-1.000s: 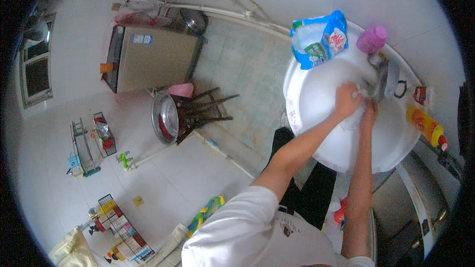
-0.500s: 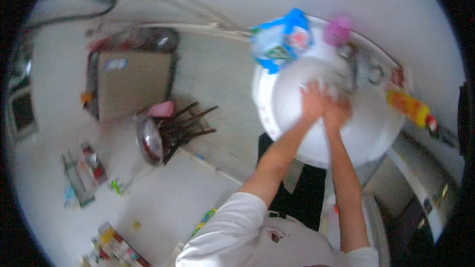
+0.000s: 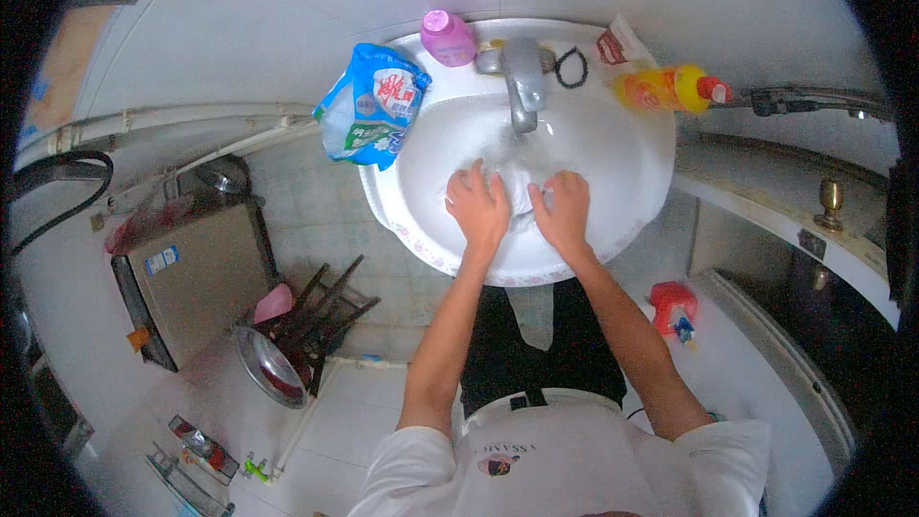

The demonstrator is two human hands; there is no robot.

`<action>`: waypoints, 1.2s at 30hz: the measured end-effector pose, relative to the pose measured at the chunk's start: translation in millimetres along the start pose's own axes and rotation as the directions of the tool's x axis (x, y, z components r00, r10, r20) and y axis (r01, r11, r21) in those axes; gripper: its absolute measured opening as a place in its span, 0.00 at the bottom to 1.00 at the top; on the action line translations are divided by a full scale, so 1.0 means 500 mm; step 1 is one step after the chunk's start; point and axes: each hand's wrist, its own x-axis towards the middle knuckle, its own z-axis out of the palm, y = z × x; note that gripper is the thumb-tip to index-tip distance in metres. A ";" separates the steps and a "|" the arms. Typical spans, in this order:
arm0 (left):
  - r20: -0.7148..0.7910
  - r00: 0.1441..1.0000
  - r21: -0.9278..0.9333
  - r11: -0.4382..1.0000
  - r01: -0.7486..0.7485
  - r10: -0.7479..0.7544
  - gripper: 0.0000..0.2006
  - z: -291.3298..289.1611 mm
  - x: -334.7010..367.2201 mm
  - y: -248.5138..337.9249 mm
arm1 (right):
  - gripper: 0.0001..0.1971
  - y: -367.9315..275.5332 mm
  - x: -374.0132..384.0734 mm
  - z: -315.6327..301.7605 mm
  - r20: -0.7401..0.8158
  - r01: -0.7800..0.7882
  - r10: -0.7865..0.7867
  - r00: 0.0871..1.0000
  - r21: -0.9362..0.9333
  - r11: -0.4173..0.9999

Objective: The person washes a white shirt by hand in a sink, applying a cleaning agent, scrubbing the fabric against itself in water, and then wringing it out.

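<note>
Over the white washbasin (image 3: 636,177), both my hands work low under the faucet (image 3: 523,86). My left hand (image 3: 479,208) has its fingers bent around one side of a rumpled white cloth (image 3: 517,193). On the other side of the cloth, my right hand (image 3: 565,208) grips with its thumb toward the left hand. The cloth blends into the white bowl, so its outline is hard to make out. Blurred, rippling water shows beneath the spout.
A blue-and-white detergent bag (image 3: 375,105) leans on the basin's left rim, near a purple bottle (image 3: 448,38). A black beaded bracelet (image 3: 571,68), a white packet (image 3: 622,41) and a yellow bottle (image 3: 670,89) sit at the right. A dark stool (image 3: 321,321) stands lower left.
My view has turned, and the basin now sits more upright and central in it. My hands, close together before, are now apart on either side of the cloth.
</note>
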 end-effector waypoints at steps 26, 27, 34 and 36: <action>0.292 0.948 -0.387 0.890 0.240 -0.129 0.14 0.128 0.119 -0.025 | 0.22 0.078 0.143 0.131 0.237 -0.329 0.248 0.939 0.420 0.846; 0.391 0.905 -0.533 0.760 0.371 -0.167 0.14 0.117 0.122 -0.021 | 0.22 0.068 0.134 0.126 0.308 -0.431 0.301 0.902 0.654 0.622; 0.693 0.708 -0.713 -0.275 0.646 -0.134 0.26 0.058 0.066 0.005 | 0.37 -0.058 0.042 0.012 0.479 -0.489 0.168 0.862 0.872 0.024; 0.612 0.745 -0.786 -0.096 0.611 -0.265 0.27 0.050 0.072 0.030 | 0.38 -0.077 0.040 -0.008 0.557 -0.571 0.179 0.811 0.820 0.037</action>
